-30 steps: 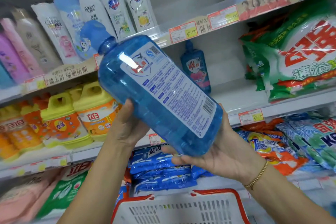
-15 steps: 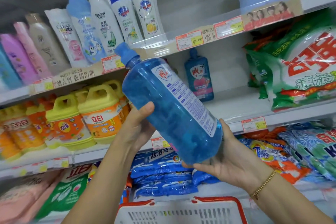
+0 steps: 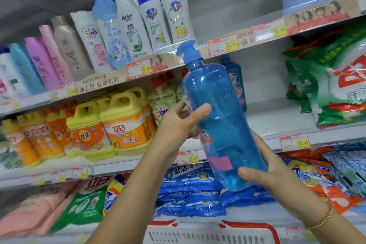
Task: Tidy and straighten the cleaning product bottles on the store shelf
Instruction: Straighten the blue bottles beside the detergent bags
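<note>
My left hand (image 3: 174,125) grips the big blue bottle (image 3: 221,125) at mid-height; the thumb lies across the side facing me and the fingers curl round behind its left flank. My right hand (image 3: 265,166) cups the bottle low down, thumb laid over the front near the base, the other fingers wrapped behind where I cannot see them; a thin gold bracelet (image 3: 324,218) sits on that wrist.

The bottle is clear blue plastic with blue liquid inside and a blue pump cap (image 3: 188,51) on top; it is close to upright, with the top leaning a little to the left. It is held up in the air between both hands, in front of the middle shelf (image 3: 277,117) and not standing on it; its labels sit on the left side, showing only as an edge and a pink patch low down.

Just behind it, on that shelf, stands a smaller blue bottle (image 3: 235,83), partly hidden. To the left stand a pale green OMO bottle (image 3: 161,103) and a row of orange jugs with yellow handles (image 3: 122,123); to the right, past a bare stretch of shelf, lie green detergent bags (image 3: 336,89).

On the shelf above stands a line of shampoo bottles (image 3: 148,24) – white, pink, purple, light blue – all tilted in this wide view; price tags (image 3: 187,157) run along the shelf edges. Below, blue bags (image 3: 188,190) are stacked flat, and a red-rimmed white basket (image 3: 213,232) sits at the bottom edge of my view – between my forearms.
</note>
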A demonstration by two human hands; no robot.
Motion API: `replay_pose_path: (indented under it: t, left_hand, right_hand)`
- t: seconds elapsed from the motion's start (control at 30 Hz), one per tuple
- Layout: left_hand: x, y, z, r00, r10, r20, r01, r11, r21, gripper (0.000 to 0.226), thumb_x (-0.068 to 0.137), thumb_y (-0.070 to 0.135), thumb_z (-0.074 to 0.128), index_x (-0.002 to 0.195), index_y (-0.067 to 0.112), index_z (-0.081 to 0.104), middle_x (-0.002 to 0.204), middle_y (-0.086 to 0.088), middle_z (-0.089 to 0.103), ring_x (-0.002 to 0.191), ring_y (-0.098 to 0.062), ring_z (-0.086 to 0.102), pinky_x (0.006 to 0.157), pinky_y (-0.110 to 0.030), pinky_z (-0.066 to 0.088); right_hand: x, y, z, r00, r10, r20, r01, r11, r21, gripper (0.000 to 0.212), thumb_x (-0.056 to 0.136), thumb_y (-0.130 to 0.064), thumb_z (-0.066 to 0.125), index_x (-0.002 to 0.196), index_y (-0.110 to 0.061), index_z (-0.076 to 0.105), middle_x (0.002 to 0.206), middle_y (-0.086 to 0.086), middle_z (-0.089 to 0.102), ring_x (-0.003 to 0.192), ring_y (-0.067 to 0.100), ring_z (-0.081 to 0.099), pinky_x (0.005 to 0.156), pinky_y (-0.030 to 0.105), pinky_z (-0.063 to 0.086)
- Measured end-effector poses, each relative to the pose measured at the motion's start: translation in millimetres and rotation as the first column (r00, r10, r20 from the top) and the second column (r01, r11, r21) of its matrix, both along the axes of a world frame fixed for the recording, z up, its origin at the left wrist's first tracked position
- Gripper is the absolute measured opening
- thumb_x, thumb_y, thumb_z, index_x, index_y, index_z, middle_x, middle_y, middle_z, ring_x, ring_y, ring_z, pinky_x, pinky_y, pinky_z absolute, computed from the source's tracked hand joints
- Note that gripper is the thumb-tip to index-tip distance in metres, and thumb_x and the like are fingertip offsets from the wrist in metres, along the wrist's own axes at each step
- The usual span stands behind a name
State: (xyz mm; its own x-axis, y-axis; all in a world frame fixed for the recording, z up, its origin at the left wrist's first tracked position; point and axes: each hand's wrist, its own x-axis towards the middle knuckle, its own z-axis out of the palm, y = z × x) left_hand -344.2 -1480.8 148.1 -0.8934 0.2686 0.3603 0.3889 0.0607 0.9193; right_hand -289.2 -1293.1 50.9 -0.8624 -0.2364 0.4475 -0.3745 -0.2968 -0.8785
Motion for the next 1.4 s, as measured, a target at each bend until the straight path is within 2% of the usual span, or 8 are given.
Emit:
replay_pose_path:
  t: [0.1, 0.27, 0.33, 0.6, 0.77, 1.03, 1.2, 1.4]
  left_hand:
    - [-12, -12, -7, 0.989, -0.134, 0.066, 0.129, 0.989, 0.066, 0.069, 0.060, 0.048, 0.080, 0.120, 0.018, 0.063, 0.117, 0.000, 0.070, 0.108, -0.019, 0.065, 0.079, -0.029, 0.055]
    - [-14, -7, -32, 0.871, -0.455, 0.184, 0.385, 0.866, 0.319, 0.057, 0.036, 0.046, 0.094, 0.085, 0.020, 0.080, 0.089, 0.002, 0.076, 0.083, -0.012, 0.072, 0.072, -0.029, 0.058]
    - [-13, -6, -29, 0.860, -0.471, 0.197, 0.361, 0.834, 0.417, 0.057, 0.027, 0.039, 0.097, 0.078, 0.018, 0.080, 0.084, 0.000, 0.076, 0.077, -0.013, 0.073, 0.065, -0.028, 0.058]
    - [-20, -3, -30, 0.796, -0.383, 0.468, 0.233, 0.908, 0.348, 0.112, 0.030, 0.047, 0.096, 0.132, 0.016, 0.058, 0.129, -0.010, 0.063, 0.112, -0.025, 0.063, 0.091, -0.046, 0.054]
    - [-17, 11, -36, 0.714, -0.429, 0.552, 0.330, 0.903, 0.275, 0.084, 0.027, 0.050, 0.095, 0.103, 0.020, 0.076, 0.114, -0.007, 0.071, 0.100, -0.021, 0.069, 0.087, -0.048, 0.054]
    - [-52, 124, -3, 0.767, -0.182, 0.615, 0.146, 0.983, 0.109, 0.044, 0.073, 0.033, 0.075, 0.110, 0.009, 0.065, 0.107, -0.014, 0.067, 0.074, -0.025, 0.072, 0.053, -0.039, 0.060]
    - [-93, 179, 5, 0.848, -0.064, 0.526, 0.067, 0.998, 0.013, 0.034, 0.075, 0.025, 0.078, 0.103, 0.013, 0.064, 0.097, -0.009, 0.072, 0.086, -0.024, 0.070, 0.076, -0.042, 0.057]
    - [-151, 212, 5, 0.856, -0.006, 0.518, 0.009, 1.000, -0.005, 0.039, 0.074, 0.019, 0.079, 0.108, 0.010, 0.061, 0.094, -0.010, 0.073, 0.092, -0.028, 0.069, 0.088, -0.048, 0.054]
  right_hand:
    - [-3, 7, -5, 0.964, 0.215, 0.157, -0.167, 0.948, -0.270, 0.101, 0.039, -0.044, 0.094, 0.129, -0.022, 0.054, 0.121, 0.003, 0.066, 0.107, 0.021, 0.065, 0.075, 0.029, 0.056]
    - [1, 16, -6, 0.887, 0.409, 0.216, -0.306, 0.868, -0.391, 0.056, 0.101, -0.039, 0.037, 0.146, -0.006, 0.028, 0.150, 0.025, 0.025, 0.138, 0.045, 0.022, 0.112, 0.062, 0.015]
    - [-3, 6, -8, 0.694, 0.677, 0.243, -0.561, 0.721, -0.406, 0.067, 0.087, -0.053, 0.057, 0.139, -0.013, 0.044, 0.144, 0.025, 0.038, 0.129, 0.051, 0.037, 0.108, 0.060, 0.029]
    - [18, 8, 7, 0.709, 0.613, 0.348, -0.513, 0.787, -0.341, 0.093, 0.060, -0.078, 0.059, 0.134, -0.022, 0.051, 0.130, 0.024, 0.055, 0.092, 0.045, 0.066, 0.074, 0.038, 0.059]
    - [17, 32, 5, 0.684, 0.607, 0.404, -0.487, 0.793, -0.366, 0.099, 0.062, -0.078, 0.058, 0.140, -0.020, 0.041, 0.132, 0.023, 0.054, 0.089, 0.045, 0.067, 0.068, 0.035, 0.060]
    - [1, 108, 20, 0.851, 0.032, 0.524, 0.156, 0.937, -0.312, 0.063, 0.086, -0.070, 0.034, 0.124, -0.026, 0.057, 0.115, 0.009, 0.068, 0.081, 0.034, 0.071, 0.057, 0.040, 0.060]
    - [-27, 146, 19, 0.727, -0.538, 0.427, 0.564, 0.822, 0.075, 0.037, 0.100, -0.041, 0.037, 0.101, -0.012, 0.060, 0.098, 0.013, 0.068, 0.061, 0.018, 0.070, 0.056, 0.029, 0.059]
    - [-79, 161, 21, 0.641, -0.767, -0.020, 0.695, 0.569, 0.439, 0.048, 0.095, -0.043, 0.048, 0.135, -0.018, 0.049, 0.133, 0.003, 0.055, 0.107, 0.014, 0.057, 0.093, 0.014, 0.040]
